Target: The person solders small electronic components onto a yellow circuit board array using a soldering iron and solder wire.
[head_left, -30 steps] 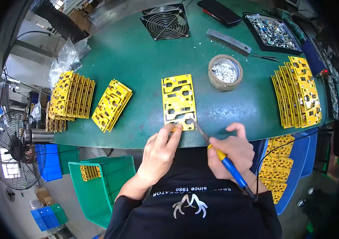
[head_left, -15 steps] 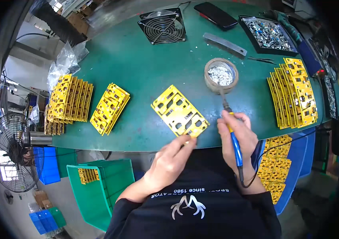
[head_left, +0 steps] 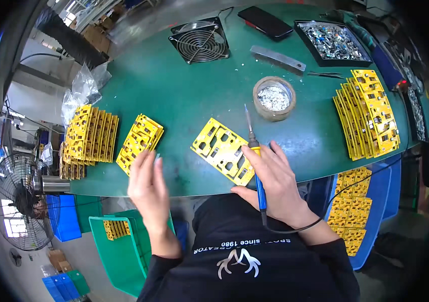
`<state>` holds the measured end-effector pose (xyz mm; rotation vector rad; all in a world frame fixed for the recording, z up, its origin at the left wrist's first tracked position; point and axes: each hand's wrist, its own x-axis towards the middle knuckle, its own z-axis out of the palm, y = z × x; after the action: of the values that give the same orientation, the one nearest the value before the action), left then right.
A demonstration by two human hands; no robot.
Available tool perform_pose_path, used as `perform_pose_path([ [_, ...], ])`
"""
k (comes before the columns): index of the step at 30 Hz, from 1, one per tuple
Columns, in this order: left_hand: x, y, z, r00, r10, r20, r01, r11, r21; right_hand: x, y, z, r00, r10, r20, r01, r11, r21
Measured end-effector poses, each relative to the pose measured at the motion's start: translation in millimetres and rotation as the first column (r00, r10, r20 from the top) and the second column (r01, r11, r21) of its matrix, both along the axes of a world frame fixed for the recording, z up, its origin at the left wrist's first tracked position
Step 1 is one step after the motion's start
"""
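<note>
My right hand (head_left: 276, 189) grips a blue-and-yellow soldering iron (head_left: 260, 193), its thin tip pointing away from me. That hand's thumb and fingers are also at the near right corner of a yellow circuit-board panel (head_left: 215, 146) lying flat on the table. To the left, my left hand (head_left: 149, 189) is at the near end of a small stack of yellow panels (head_left: 141, 138), thumb and fingers apart. A small pale bit shows by its thumb tip, too small to name. Beyond the iron stands a round tub (head_left: 275, 113) with silvery scraps inside.
Upright rows of yellow panels stand at left (head_left: 91, 133) and right (head_left: 368, 118). Along the back are a square fan (head_left: 200, 43), a dark phone-like slab (head_left: 265, 22), a metal bar (head_left: 277, 59), tweezers (head_left: 325, 75) and a black tray (head_left: 325, 61) of small parts. Green (head_left: 139, 261) and blue bins (head_left: 370, 221) flank me.
My left hand has left the middle panel and moved left to the small stack. The iron's tip has moved left, away from the tub, and my right hand has come to the middle panel.
</note>
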<state>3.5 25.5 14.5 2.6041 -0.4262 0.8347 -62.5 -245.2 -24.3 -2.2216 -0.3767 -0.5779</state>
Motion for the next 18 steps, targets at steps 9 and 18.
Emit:
perform_pose_path([
  [9, 21, 63, 6, 0.935, 0.221, -0.276, -0.226, 0.974, 0.013, -2, -22, 9, 0.989, -0.042, 0.14, 0.029, 0.995, 0.097],
  [18, 41, 97, 2, 0.888, 0.105, -0.448, -0.18, 0.975, -0.127, -40, -92, 62, 0.855, -0.407, 0.322, 0.453, 0.888, -0.08],
])
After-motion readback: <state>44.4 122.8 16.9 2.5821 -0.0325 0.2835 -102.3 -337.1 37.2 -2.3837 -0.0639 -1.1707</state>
